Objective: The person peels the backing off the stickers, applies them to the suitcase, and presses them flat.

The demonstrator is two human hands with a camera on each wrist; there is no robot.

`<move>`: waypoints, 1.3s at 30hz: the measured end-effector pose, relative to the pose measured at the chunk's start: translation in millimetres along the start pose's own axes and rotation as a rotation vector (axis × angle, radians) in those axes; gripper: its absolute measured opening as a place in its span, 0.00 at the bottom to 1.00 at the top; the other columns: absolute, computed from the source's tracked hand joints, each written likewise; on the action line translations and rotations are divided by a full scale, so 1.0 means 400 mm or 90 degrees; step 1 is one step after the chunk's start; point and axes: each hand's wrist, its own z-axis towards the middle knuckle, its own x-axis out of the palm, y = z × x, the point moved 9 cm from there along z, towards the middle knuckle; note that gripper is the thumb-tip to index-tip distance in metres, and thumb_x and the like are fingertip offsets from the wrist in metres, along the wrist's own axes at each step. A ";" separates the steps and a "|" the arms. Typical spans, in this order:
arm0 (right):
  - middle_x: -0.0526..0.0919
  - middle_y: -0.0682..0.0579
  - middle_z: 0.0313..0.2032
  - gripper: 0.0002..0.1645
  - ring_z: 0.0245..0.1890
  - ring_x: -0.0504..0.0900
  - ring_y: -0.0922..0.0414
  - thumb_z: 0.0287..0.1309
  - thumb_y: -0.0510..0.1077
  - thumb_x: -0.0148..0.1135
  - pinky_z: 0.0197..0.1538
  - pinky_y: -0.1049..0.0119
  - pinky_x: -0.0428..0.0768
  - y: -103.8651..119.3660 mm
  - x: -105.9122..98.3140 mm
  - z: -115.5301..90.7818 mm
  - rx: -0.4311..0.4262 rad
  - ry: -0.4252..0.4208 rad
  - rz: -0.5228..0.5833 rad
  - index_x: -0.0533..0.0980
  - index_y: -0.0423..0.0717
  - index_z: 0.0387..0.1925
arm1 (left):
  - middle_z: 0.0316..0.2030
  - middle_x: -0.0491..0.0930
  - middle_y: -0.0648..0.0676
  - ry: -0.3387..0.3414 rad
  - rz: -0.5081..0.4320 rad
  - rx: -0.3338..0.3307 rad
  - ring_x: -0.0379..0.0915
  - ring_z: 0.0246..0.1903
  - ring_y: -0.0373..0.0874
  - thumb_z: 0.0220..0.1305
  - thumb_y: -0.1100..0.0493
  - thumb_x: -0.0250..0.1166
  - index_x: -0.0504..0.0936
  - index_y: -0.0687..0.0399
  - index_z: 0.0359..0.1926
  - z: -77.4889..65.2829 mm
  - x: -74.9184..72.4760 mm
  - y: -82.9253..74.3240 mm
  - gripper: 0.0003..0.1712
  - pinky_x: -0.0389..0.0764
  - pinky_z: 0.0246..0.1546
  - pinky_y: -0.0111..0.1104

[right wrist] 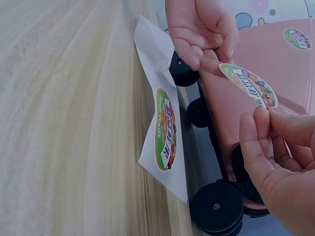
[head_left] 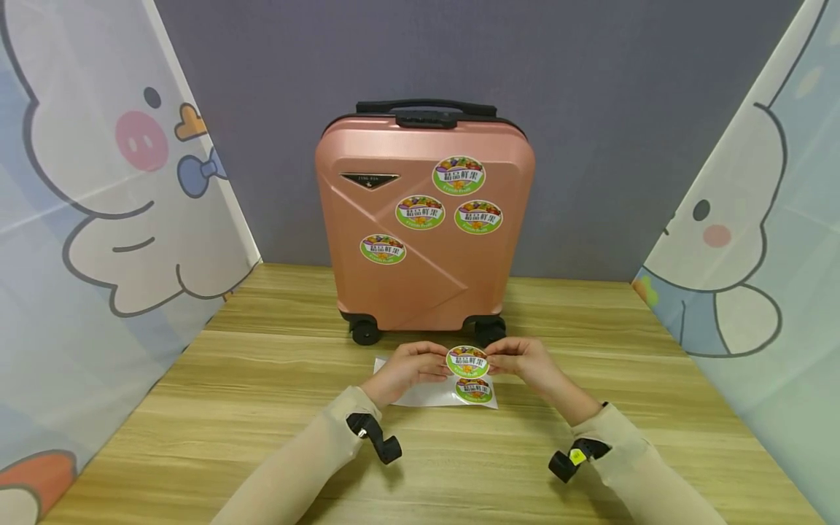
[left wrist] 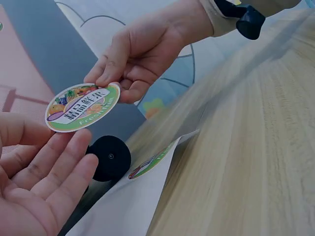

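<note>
An oval "Fresh Fruit" sticker (head_left: 467,362) with fruit printed on it is held up between both hands, above the table. My right hand (head_left: 527,363) pinches its right edge between thumb and fingers. On the opposite edge, thumb and index finger of my left hand (head_left: 413,370) grip the sticker, while the other left fingers extend loosely, as the left wrist view shows. Below lies a white backing sheet (head_left: 426,394) with one more oval sticker (right wrist: 166,130) on it. Behind the hands stands a pink suitcase (head_left: 420,292) bearing several matching stickers (head_left: 420,212).
The suitcase rests on black wheels (head_left: 365,333) at the back of the wood-grain table (head_left: 262,408). Behind it is a grey wall panel (head_left: 262,146). Cartoon-printed sheets (head_left: 52,219) border the table at left and right.
</note>
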 end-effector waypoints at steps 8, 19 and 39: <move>0.86 0.50 0.34 0.15 0.33 0.86 0.59 0.62 0.25 0.55 0.43 0.64 0.85 -0.001 0.003 0.004 -0.008 0.004 0.018 0.71 0.11 0.45 | 0.36 0.85 0.54 -0.015 0.002 0.032 0.84 0.37 0.45 0.66 0.72 0.60 0.78 0.73 0.48 -0.012 0.007 -0.012 0.11 0.84 0.46 0.41; 0.85 0.51 0.43 0.17 0.43 0.84 0.57 0.65 0.27 0.49 0.51 0.63 0.83 0.037 0.032 0.007 -0.044 0.049 0.111 0.72 0.16 0.52 | 0.31 0.84 0.54 -0.137 0.006 0.110 0.84 0.31 0.43 0.63 0.73 0.64 0.80 0.75 0.45 -0.024 -0.026 -0.050 0.10 0.86 0.39 0.38; 0.76 0.53 0.54 0.21 0.54 0.75 0.54 0.69 0.30 0.48 0.59 0.64 0.77 0.160 0.057 0.037 -0.172 0.050 0.143 0.76 0.33 0.59 | 0.49 0.81 0.65 -0.188 -0.050 0.251 0.83 0.45 0.54 0.67 0.71 0.49 0.77 0.76 0.57 -0.059 -0.026 -0.190 0.21 0.85 0.42 0.40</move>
